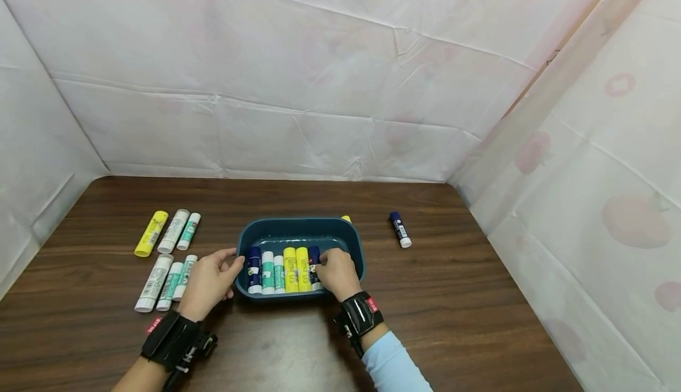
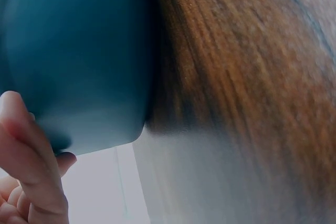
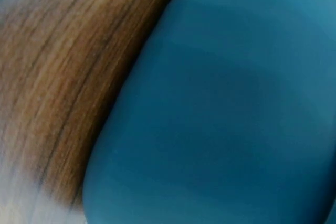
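Dark wood table [image 1: 298, 344], pale sheeting behind. Teal tray [image 1: 298, 227] at centre, glue sticks rowed inside. Left hand [image 1: 208, 282] grips the tray's left rim, thumb over the edge. Right hand [image 1: 336, 272] in the tray, fingers curled on a dark blue glue stick [image 1: 314, 262]. Six more sticks [image 1: 167, 256] lie left; one blue stick [image 1: 400, 229] right.

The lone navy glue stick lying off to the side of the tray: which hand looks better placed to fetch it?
Probably the right hand. The navy glue stick lies on the table right of the teal tray, on that hand's side. The left hand holds the tray's opposite edge, beside the glue sticks on the left.
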A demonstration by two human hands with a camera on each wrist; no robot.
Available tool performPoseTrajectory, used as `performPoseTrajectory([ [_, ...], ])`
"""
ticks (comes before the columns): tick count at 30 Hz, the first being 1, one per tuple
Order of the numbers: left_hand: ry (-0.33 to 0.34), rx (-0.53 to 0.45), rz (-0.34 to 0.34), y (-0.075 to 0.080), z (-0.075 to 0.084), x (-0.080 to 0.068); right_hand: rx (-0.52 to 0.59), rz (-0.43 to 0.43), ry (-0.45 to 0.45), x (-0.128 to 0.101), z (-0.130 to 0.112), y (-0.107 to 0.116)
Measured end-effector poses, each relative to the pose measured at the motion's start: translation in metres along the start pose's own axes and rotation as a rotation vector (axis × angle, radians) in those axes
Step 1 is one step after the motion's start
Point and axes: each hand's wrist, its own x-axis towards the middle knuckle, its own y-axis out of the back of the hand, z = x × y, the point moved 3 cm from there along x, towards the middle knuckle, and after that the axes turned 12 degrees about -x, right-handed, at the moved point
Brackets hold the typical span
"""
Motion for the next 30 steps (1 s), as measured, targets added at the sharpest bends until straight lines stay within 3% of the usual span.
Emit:
performPoseTrajectory([
  [14, -0.002, -0.002, -0.001, 0.0, 0.001, -0.001, 0.018, 0.012, 0.018, 0.001, 0.006, 0.007],
  [19, -0.011, -0.001, 0.002, -0.001, 0.001, 0.0, 0.007, 0.06, 0.07, 0.0, 0.009, 0.013],
  [23, -0.017, 0.007, 0.002, -0.001, 0.0, 0.0, 0.016, 0.082, 0.105, 0.0, 0.013, 0.019],
  [30, -0.013, -0.001, 0.002, -0.001, 0.0, 0.0, 0.045, 0.118, 0.086, 0.002, 0.021, 0.043],
])
